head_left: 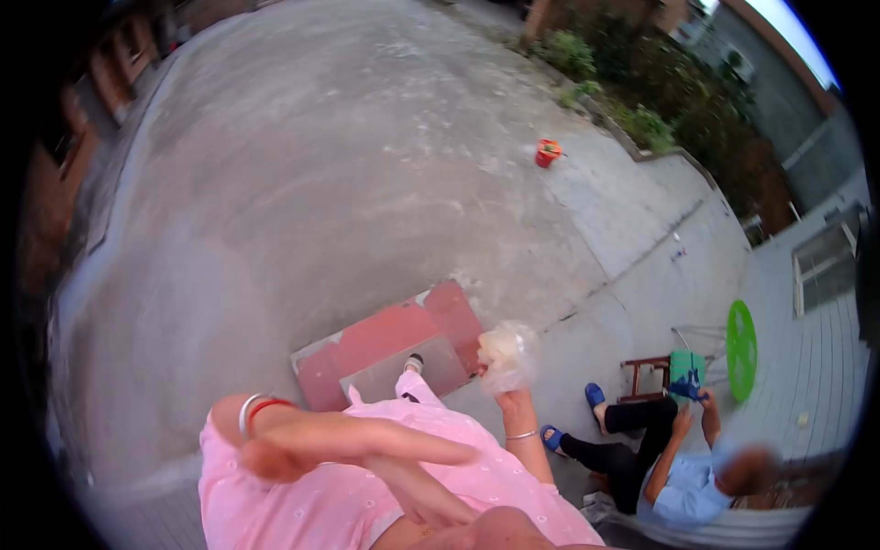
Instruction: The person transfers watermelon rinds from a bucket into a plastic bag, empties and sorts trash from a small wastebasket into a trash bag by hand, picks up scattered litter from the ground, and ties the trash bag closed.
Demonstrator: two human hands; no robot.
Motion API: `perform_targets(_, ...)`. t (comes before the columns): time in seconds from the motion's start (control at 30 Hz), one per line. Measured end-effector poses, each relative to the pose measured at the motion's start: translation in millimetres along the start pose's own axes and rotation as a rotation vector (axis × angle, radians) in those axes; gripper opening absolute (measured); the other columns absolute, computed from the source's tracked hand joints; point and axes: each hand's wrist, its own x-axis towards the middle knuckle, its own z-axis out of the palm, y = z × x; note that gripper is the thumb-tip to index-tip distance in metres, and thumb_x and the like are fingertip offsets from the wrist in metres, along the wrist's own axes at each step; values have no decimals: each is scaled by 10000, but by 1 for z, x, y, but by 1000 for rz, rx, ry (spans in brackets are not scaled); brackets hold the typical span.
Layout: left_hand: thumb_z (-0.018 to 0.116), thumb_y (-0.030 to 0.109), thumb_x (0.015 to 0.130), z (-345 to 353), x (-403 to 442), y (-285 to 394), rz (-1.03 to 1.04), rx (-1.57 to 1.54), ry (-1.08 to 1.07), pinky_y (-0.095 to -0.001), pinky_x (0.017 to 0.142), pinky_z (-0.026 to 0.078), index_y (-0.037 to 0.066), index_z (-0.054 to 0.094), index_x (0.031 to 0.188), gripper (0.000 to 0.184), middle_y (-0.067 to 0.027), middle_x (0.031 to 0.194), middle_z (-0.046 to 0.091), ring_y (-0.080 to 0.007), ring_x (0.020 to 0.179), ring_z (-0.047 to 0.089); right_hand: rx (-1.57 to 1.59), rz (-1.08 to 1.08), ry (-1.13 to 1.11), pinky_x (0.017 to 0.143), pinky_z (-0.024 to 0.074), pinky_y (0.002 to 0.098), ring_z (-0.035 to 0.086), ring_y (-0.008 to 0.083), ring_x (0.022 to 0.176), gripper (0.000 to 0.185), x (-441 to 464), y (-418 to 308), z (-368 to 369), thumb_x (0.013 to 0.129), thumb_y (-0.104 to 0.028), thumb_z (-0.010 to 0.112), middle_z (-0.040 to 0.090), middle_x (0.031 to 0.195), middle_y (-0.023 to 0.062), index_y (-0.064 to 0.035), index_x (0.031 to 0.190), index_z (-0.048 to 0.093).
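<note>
My left hand (367, 445), wearing a silver bangle and a red band at the wrist, is raised close to the camera in front of my pink dotted dress (302, 509). It is smeared by motion, but some fingers point right, stretched and apart, and I see nothing held in them. Lower down on the right, my right hand (513, 398) grips a crumpled, see-through plastic bag (510, 353). Something pale shows through the bag, too unclear to name. A thin silver bangle circles the right wrist. The bag hides most of the right fingers.
Under my shoe (414, 364) is a grey slab beside red steps (376, 339). At right a seated person (683, 481) in blue slippers handles something dark blue near a green-topped stool (687, 367). A green round tabletop (742, 350) stands on edge. A red bucket (547, 154) stands farther off.
</note>
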Motion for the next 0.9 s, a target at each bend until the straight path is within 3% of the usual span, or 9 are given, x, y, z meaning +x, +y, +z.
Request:
perform_targets(0.07, 308, 759, 818, -37, -9, -8, 266, 288, 172, -557, 1051, 258, -42, 124, 1444, 1033, -321, 1369, 364, -423, 1256, 418, -30, -44, -62, 653, 569, 374, 658, 264, 788, 401, 49, -4, -33, 888, -316, 553, 650, 1003, 141, -39, 1177, 545)
perform_targets(0.17, 329, 728, 827, -112, -7, -33, 229, 486, 232, -554, 1058, 240, -25, 152, 1439, 986, -304, 1381, 355, -415, 1268, 402, -106, -115, -118, 673, 566, 365, 654, 255, 819, 394, 112, -6, -59, 893, -308, 549, 643, 1013, 141, -17, 1158, 544)
perform_targets(0.27, 350, 697, 835, -182, 14, -49, 129, 612, 105, -552, 1066, 222, -7, 179, 1434, 940, -287, 1394, 346, -407, 1280, 386, 2, -151, -24, 668, 560, 342, 645, 232, 833, 396, 190, -13, -81, 895, -319, 548, 633, 1024, 134, -19, 1152, 545)
perform_targets(0.37, 371, 666, 844, -226, 51, -52, 107, 715, -111, -550, 1073, 204, 10, 207, 1429, 894, -271, 1406, 336, -399, 1293, 370, 77, -135, -6, 655, 550, 326, 635, 212, 822, 396, 198, -22, -108, 901, -338, 541, 627, 1017, 123, -34, 1154, 545)
perform_targets(0.63, 427, 584, 866, -312, 87, -63, 425, 1214, -573, -544, 1093, 156, 57, 280, 1415, 775, -227, 1439, 312, -378, 1326, 327, 265, -296, 134, 679, 548, 345, 631, 219, 820, 408, 201, -39, -154, 885, -327, 560, 626, 1021, 111, -57, 1189, 527)
perform_targets(0.8, 462, 533, 880, -404, 71, -48, 634, 1694, -612, -541, 1105, 126, 87, 326, 1406, 703, -199, 1460, 296, -365, 1346, 300, 212, -495, 116, 750, 546, 352, 630, 236, 898, 427, 237, -44, -144, 881, -309, 579, 618, 1089, 113, -48, 1214, 520)
perform_targets(0.9, 483, 502, 889, -490, 61, -37, 639, 1943, -516, -539, 1113, 108, 104, 354, 1401, 661, -182, 1472, 287, -357, 1358, 284, 58, -635, 326, 805, 524, 333, 618, 209, 954, 398, 298, -40, -141, 885, -219, 577, 612, 1118, 103, -26, 1227, 510)
